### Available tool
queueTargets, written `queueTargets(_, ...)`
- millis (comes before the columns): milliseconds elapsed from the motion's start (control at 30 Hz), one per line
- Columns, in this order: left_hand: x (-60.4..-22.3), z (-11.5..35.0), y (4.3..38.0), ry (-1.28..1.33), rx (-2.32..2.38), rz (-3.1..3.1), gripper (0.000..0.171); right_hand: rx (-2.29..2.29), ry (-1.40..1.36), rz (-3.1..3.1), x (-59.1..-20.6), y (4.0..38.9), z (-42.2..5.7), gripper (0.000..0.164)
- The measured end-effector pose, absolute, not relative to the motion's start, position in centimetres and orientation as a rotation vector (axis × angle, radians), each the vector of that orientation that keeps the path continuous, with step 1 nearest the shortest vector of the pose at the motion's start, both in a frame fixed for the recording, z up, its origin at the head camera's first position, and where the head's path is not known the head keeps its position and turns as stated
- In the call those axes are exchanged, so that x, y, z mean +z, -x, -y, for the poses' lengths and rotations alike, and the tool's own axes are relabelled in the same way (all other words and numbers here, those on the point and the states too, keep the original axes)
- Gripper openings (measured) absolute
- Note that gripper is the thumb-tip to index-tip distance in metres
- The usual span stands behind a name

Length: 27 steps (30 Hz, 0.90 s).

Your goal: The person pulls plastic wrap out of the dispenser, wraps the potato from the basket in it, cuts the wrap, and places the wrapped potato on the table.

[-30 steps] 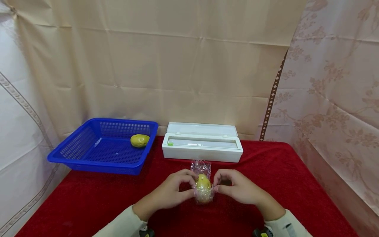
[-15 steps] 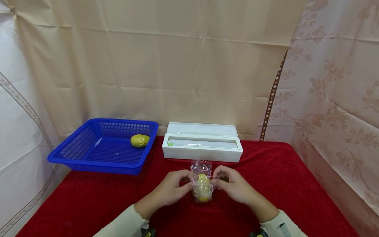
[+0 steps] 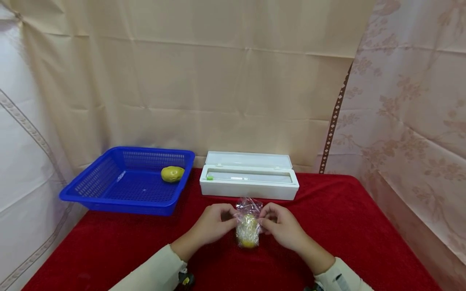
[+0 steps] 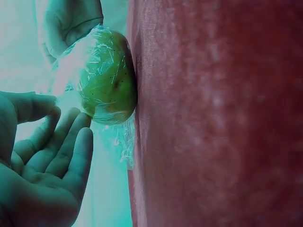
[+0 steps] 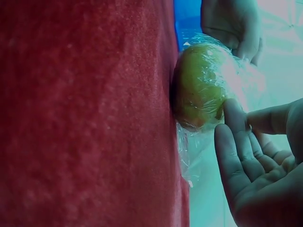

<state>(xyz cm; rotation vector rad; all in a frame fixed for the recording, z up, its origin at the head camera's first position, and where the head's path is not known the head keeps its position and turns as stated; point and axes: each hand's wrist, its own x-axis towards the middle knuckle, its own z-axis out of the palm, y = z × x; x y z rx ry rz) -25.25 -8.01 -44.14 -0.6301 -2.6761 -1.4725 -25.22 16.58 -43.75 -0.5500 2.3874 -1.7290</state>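
Observation:
On the red cloth in front of me lies a yellow, potato-like oval piece (image 3: 248,244), wrapped over most of its body in clear cling film (image 3: 249,207). Loose film stretches past its far end. At its left side my left hand (image 3: 214,224) pinches an edge of the film between thumb and finger; the other fingers extend beside it in the left wrist view. Opposite, my right hand (image 3: 284,228) pinches the film's right edge the same way. Small dark specks mark the oval piece (image 4: 111,85) under the film. Its underside touches the cloth.
A long white cling film dispenser box (image 3: 249,190) stands behind the hands, its lid up, with a green slider at its left end. To the left sits a blue basket (image 3: 120,206) holding another yellow oval piece (image 3: 172,174). Curtains (image 3: 225,89) hang behind the table.
The film has been drawn over the oval piece's far end, from the near end upward. Both hands have shifted slightly away from me and closer together, still pinching the film.

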Motion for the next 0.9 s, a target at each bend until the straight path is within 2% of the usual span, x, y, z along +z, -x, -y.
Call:
queueTargets(200, -44.5, 7.7, 26.0, 0.570, -1.653, 2.642, 0.010, -1.740, 0.485, -2.369, -43.8, 25.4, -16.6, 0.012)
queueTargets(467, -45.0, 7.2, 26.4, 0.587, -1.680, 2.608, 0.022, -1.798, 0.401, -2.327, -44.0, 25.3, -16.7, 0.025)
queueTargets(900, -44.5, 7.1, 26.2, 0.705, -1.498, 2.667, 0.013, -1.672, 0.373, -2.520, -44.0, 25.1, -16.3, 0.020)
